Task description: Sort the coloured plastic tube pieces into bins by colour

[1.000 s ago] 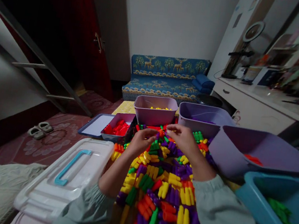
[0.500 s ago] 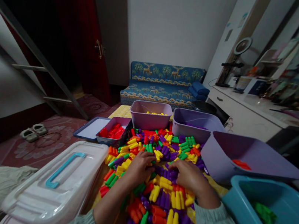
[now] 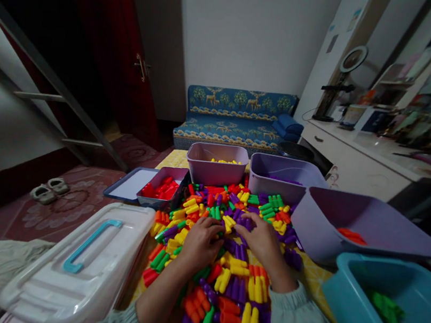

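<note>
Small bullet-shaped plastic pieces (image 3: 238, 262) in red, orange, yellow, green and purple cover the table in a loose pile, many lying side by side in groups. My left hand (image 3: 201, 240) rests over the middle of the pile, fingers curled down by some green and yellow pieces; what its fingertips hold, if anything, is hidden. To its right, my right hand (image 3: 261, 238) reaches over purple pieces (image 3: 245, 223), its thumb and forefinger apart and pointing left. Yellow pieces (image 3: 228, 224) lie between the two hands.
Behind the pile stand a pink bin (image 3: 215, 175) with yellow pieces and a purple bin (image 3: 276, 188). A larger purple bin (image 3: 311, 224) and a blue tub (image 3: 352, 301) with green pieces line the right. Left are a tray of red pieces (image 3: 163, 189) and a lidded clear box (image 3: 104, 258).
My right hand has moved forward and a little left over the purple pieces, and its fingers have spread. My left hand stays nearly in place. The view has shifted slightly.
</note>
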Available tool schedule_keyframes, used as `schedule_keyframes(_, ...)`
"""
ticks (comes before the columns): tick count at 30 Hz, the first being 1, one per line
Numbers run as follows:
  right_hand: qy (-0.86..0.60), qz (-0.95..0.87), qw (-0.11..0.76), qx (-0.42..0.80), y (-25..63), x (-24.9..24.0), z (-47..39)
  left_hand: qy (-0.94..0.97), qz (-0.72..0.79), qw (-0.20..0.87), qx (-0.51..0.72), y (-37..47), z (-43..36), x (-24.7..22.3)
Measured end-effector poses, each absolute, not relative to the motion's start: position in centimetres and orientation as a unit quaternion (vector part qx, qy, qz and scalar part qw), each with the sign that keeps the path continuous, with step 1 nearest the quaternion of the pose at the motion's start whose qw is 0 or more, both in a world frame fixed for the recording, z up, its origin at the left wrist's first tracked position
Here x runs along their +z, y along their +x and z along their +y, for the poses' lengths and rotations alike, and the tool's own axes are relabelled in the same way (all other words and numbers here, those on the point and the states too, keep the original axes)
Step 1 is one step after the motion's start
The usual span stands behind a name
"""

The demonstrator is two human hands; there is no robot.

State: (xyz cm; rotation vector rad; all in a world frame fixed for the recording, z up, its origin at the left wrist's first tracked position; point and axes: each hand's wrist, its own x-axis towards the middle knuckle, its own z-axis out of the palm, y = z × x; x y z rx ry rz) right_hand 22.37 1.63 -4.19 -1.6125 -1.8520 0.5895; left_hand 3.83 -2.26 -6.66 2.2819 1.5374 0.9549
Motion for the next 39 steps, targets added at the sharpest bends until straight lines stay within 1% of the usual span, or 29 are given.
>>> schedule_keyframes(3, -0.574, -0.651, 0.397, 0.299, 22.1, -5.1, 2.0, 0.777, 0.525, 0.116, 0.326, 3.8, -2.3, -6.6)
schedule_keyframes(5, -0.545, -0.621, 0.430, 0.363, 22.0, -5.5, 2.1, 0.775, 0.526, 0.118, 0.330, 3.8, -2.3, -6.7)
schedule_keyframes(9, -0.507, -0.568, 0.434, 0.482, 21.7, -5.4, 1.7, 0.754, 0.519, 0.151, 0.373, 3.9, -2.4, -6.5)
schedule_keyframes(11, -0.489, -0.564, 0.427, 0.510, 21.3, -5.1, 1.4, 0.738, 0.498, 0.184, 0.417, 4.0, -2.5, -6.4)
schedule_keyframes(13, -0.481, -0.575, 0.414, 0.516, 21.0, -4.9, 1.1, 0.723, 0.480, 0.213, 0.449, 4.2, -2.5, -6.3)
schedule_keyframes(16, -0.473, -0.593, 0.395, 0.519, 20.7, -4.8, 1.0, 0.708, 0.483, 0.250, 0.450, 4.4, -2.5, -6.4)
schedule_keyframes(22, -0.415, -0.607, 0.408, 0.542, 20.5, -4.6, 0.8, 0.670, 0.513, 0.268, 0.466, 4.3, -2.6, -6.5)
schedule_keyframes(26, -0.435, -0.579, 0.412, 0.553, 20.1, -4.4, 0.6, 0.644, 0.519, 0.308, 0.471, 4.2, -2.6, -6.2)
schedule_keyframes(31, -0.471, -0.535, 0.431, 0.554, 20.2, -4.4, 0.7, 0.641, 0.534, 0.300, 0.463, 4.1, -2.4, -6.5)
schedule_keyframes(35, -0.472, -0.558, 0.413, 0.544, 20.5, -4.7, 0.8, 0.661, 0.515, 0.287, 0.464, 4.1, -2.3, -6.6)
schedule_keyframes(37, -0.475, -0.570, 0.402, 0.537, 20.5, -4.9, 0.9, 0.662, 0.500, 0.309, 0.466, 4.2, -2.3, -6.3)
schedule_keyframes(39, -0.479, -0.573, 0.397, 0.534, 20.4, -5.0, 0.9, 0.640, 0.479, 0.367, 0.476, 4.4, -2.3, -5.9)
